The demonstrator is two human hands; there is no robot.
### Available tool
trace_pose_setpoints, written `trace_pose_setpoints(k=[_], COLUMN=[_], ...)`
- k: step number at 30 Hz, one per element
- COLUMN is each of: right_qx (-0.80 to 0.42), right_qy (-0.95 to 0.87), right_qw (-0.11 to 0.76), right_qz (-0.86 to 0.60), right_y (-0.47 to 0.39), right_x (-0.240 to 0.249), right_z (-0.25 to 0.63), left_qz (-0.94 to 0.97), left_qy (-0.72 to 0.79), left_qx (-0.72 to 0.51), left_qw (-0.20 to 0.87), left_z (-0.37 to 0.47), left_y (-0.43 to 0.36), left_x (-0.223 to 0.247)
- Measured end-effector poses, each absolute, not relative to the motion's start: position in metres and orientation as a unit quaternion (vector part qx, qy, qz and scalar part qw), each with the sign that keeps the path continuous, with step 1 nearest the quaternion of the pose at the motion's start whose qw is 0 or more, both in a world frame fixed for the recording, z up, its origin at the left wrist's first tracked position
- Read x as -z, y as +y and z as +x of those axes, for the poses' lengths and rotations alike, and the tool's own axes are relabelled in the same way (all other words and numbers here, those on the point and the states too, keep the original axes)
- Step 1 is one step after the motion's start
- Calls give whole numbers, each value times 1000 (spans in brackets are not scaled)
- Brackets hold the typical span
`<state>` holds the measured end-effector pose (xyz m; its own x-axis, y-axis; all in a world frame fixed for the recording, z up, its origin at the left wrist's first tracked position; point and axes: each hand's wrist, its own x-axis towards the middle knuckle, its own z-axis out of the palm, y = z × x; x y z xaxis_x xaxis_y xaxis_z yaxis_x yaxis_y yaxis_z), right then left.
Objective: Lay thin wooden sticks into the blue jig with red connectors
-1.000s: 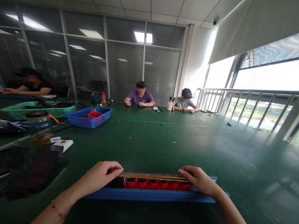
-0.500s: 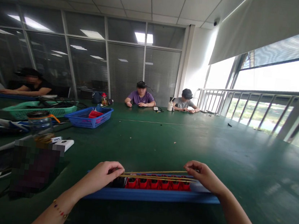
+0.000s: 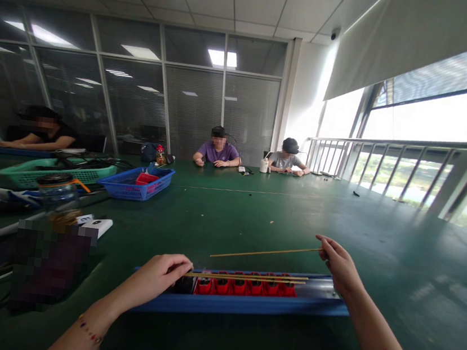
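My left hand (image 3: 164, 274) is pinched on the left ends of thin yellowish sticks (image 3: 246, 277), which reach rightward across a row of red holders (image 3: 239, 289). These holders, with dark pieces inside, stand in a long blue tray (image 3: 251, 309). A black item (image 3: 184, 286) sits at the tray's left end, partly behind my fingers. Above the tray's right end, my right hand (image 3: 336, 265) grips one end of a single thin stick (image 3: 266, 252). That stick slants down to the left, its far end free behind the tray.
To the left are a blue basket (image 3: 140, 187) with a red container, a green basket (image 3: 16, 173) with cables, a lidded jar (image 3: 57, 199) and a white device (image 3: 103, 227). Several people sit around the green table (image 3: 220, 210), two of them opposite me.
My right hand has moved up and to the right with one stick, drawing it away from my left hand. My left hand stays nearly in place on the other sticks.
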<state>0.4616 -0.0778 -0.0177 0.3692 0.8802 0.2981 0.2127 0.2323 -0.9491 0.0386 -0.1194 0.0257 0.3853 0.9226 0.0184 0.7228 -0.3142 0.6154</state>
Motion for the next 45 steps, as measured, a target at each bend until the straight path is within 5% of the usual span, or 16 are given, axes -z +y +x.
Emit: trace_pose_setpoints(k=[5,14,22,33,45], right_qx=[-260,-294,-195,-161,-117], right_qy=[-551,-728,-818,-834,-824], right_qw=[563,321,201,159,198], right_qz=[-559,-529,-503,-503,-518], right_y=[-76,-70,-39,-30,-37], right_x=[21,15,23,32,30], right_z=[448,432,411,406,408], left_qz=[789,790,791,796,797], left_qy=[522,519,521,543,522], left_qx=[-187,-193,-195,-140,-228], left_qw=[264,264,256,229,199], left_z=[39,38,32,9,10], left_y=[-120,-121,-119,-115,-112], left_x=[-26,-26,-27,-30,-37])
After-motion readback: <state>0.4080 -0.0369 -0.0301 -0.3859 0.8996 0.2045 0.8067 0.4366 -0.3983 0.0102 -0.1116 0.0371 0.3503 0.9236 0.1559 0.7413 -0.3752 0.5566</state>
